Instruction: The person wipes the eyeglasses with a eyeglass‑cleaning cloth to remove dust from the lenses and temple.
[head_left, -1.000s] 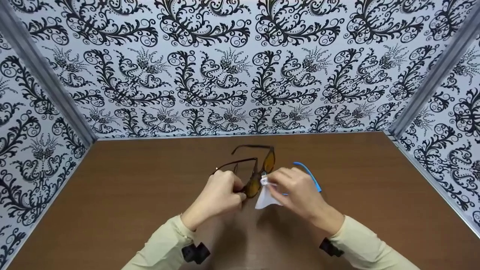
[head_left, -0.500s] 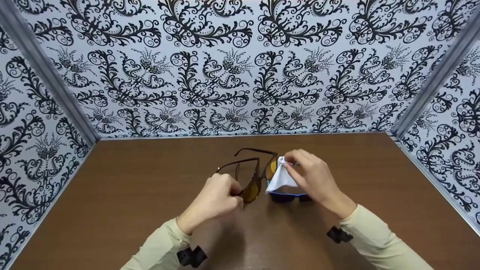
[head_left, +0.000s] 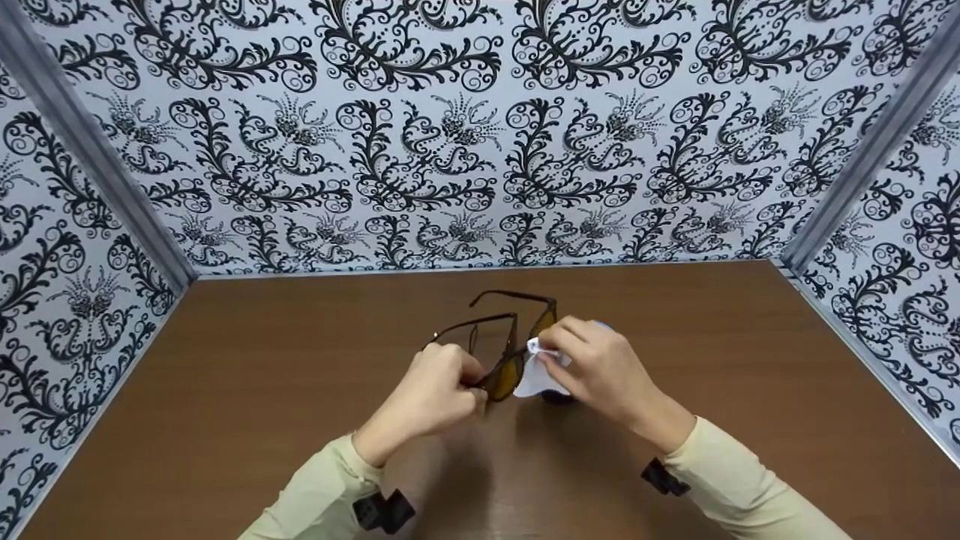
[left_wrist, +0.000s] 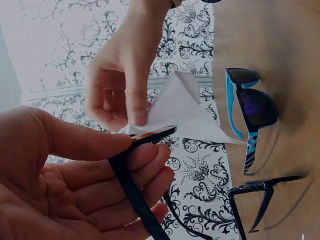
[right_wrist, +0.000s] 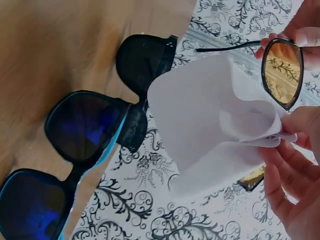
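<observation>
The left hand (head_left: 442,386) pinches the amber glasses (head_left: 508,377) at one outer end of the frame, apparently to keep its fingers off the lenses; the frame reaches toward the right hand (head_left: 604,367). That hand pinches a gathered bit of white cloth (right_wrist: 200,120), letting the rest hang, probably for loose fabric beside the lenses; whether they touch I cannot tell. The blue pair (left_wrist: 259,107) sits on the surface (head_left: 262,375) below the right hand, the black pair (right_wrist: 142,65) near the left, seemingly set aside.
</observation>
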